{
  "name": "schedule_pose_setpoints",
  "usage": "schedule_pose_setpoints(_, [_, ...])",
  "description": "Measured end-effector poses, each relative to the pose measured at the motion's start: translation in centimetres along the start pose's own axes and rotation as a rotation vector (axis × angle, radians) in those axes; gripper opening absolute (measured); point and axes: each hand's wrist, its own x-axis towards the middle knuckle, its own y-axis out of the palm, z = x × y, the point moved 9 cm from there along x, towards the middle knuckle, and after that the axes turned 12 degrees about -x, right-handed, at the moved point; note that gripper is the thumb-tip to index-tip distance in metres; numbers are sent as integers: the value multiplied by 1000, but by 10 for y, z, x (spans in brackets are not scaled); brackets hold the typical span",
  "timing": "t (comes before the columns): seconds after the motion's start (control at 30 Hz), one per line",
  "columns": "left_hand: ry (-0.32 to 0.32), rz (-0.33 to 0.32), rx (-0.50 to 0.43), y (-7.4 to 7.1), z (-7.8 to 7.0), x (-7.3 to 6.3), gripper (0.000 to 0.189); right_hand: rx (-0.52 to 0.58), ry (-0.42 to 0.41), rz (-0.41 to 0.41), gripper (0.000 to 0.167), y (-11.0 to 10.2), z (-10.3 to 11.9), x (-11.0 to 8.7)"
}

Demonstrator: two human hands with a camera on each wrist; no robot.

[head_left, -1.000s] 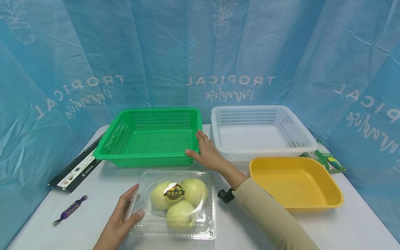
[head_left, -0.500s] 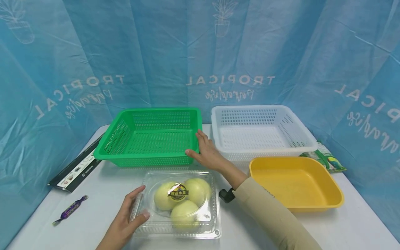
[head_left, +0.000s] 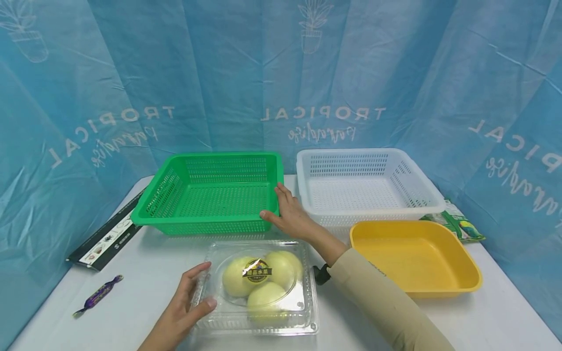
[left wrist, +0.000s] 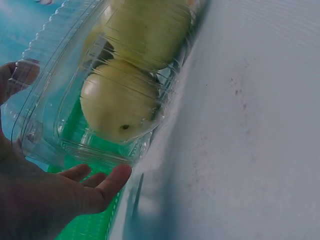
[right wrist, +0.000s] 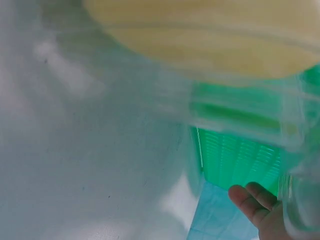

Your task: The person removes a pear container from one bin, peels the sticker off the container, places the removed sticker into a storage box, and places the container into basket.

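A clear plastic fruit box [head_left: 285,324] with three pale yellow-green round fruits [head_left: 265,302] and a dark label on its lid stands near the front of the table. My left hand [head_left: 180,307] grips its left end; in the left wrist view the thumb [left wrist: 25,75] lies up at the lid while the fingers [left wrist: 117,177] reach low along the end wall. Behind the box is a green basket [head_left: 206,226]. Across its front right corner rests my right hand [head_left: 291,214], thumb at the front rim and extended fingers along the right rim. The box partly covers the right wrist view.
To the right of the green basket sits a white basket [head_left: 373,213], with a yellow tub [head_left: 417,258] in front. A green packet [head_left: 461,224] pokes out behind the tub. At left lie a black flat box [head_left: 105,239] and a purple wrapped candy [head_left: 98,296].
My left hand and the fruit box have shifted steadily to the right along the table. My right hand and the baskets have stayed in place.
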Motion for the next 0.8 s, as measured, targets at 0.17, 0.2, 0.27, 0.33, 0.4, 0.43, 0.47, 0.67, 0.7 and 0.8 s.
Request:
schedule_pose_setpoints(0.17, [-15, 15, 8, 4, -2, 0, 64, -4, -4, -3, 85, 0, 0, 1])
schedule_pose_setpoints(0.2, [-24, 15, 11, 5, -2, 0, 64, -5, -4, -1, 85, 0, 0, 0])
schedule_pose_setpoints(0.27, [-30, 16, 18, 6, -1, 0, 64, -5, -2, 3, 85, 0, -1, 0])
schedule_pose_setpoints(0.33, [-36, 20, 22, 7, -1, -1, 63, -1, 2, 9, 85, 1, -1, 0])
schedule_pose_setpoints(0.4, [-34, 25, 28, 8, -1, 0, 63, 2, 6, 13, 85, 1, -1, -1])
schedule_pose_setpoints(0.43, [-30, 28, 29, 8, -1, 0, 63, 5, 5, 12, 85, 1, -2, -1])
schedule_pose_setpoints(0.47, [-25, 31, 33, 9, -2, 0, 63, 5, 7, 14, 85, 1, -2, -1])
schedule_pose_setpoints(0.67, [-16, 37, 39, 10, 0, 2, 63, 2, 4, 9, 85, 2, -3, 0])
schedule_pose_setpoints(0.7, [-21, 37, 37, 10, 0, 2, 63, 0, 3, 7, 85, 2, -3, 1])
schedule_pose_setpoints(0.8, [-25, 38, 29, 10, 1, 2, 63, -6, 2, 4, 85, 2, -3, 1])
